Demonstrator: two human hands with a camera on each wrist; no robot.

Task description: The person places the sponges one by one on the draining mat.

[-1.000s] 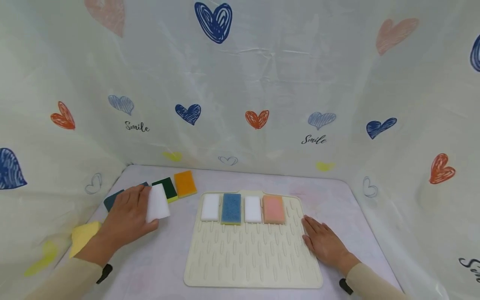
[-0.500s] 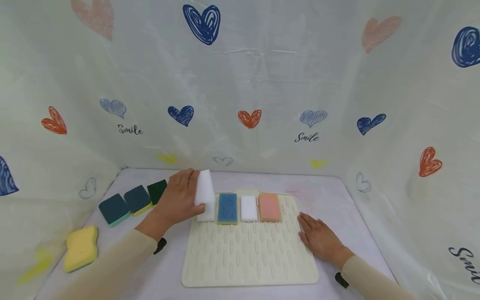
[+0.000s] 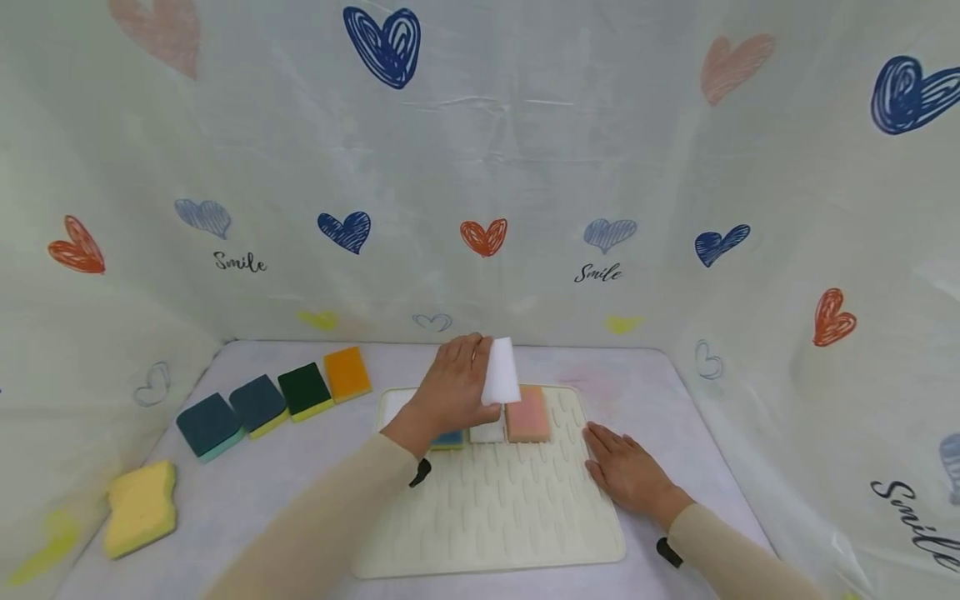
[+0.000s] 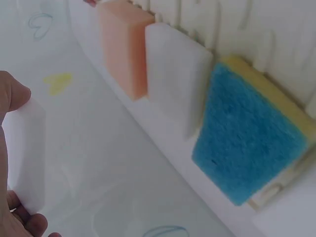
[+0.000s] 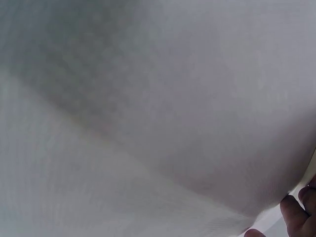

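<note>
You are in a small, makeshift booth [image 3: 90, 158], screened off on three sides. Pale, shiny sheeting [image 3: 540, 158] printed with scribbled hearts [image 3: 483, 238] and the word "Smile" [image 3: 597, 273] rises behind your table [image 3: 255, 492] and along both its ends. The sponges [image 3: 303, 389] and ribbed cream mat [image 3: 510, 517] before you are household goods, but the sheeting hides whether a home, office or workshop surrounds you.

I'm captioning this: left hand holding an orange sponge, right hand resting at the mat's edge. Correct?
Not the colour: the left hand holds a white sponge, as the head view shows, while the right hand rests at the edge of the mat.
</note>
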